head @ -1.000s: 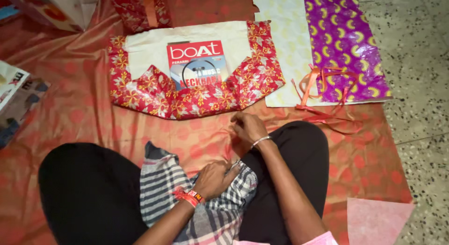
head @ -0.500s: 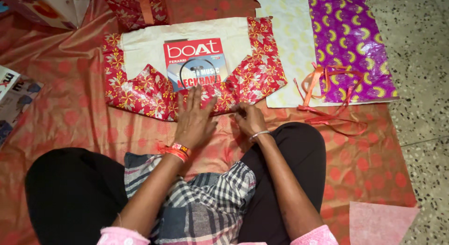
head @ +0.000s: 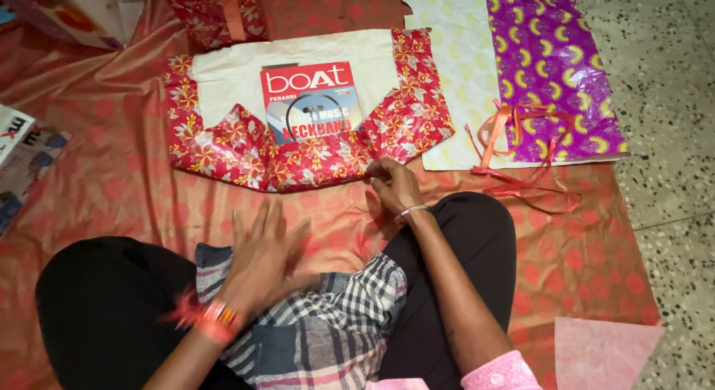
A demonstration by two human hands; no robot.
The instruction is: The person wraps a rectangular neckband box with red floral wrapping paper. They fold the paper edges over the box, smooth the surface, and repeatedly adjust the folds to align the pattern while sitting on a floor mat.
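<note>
red floral wrapping paper (head: pixel 313 155) half-folded around flat box (head: pixel 309 99).

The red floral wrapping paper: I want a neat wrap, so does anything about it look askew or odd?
Yes. The red floral wrapping paper is folded unevenly: its near edge rises in jagged peaks over the flat red box, leaving the top uncovered. The orange ribbon lies tangled across the purple moon-print sheet.

Pink sleeve cuffs, black trousers, checked cloth on lap; left hand (head: pixel 261 260) orange-red wrist threads, right hand (head: pixel 392 183) silver bangle.
</note>
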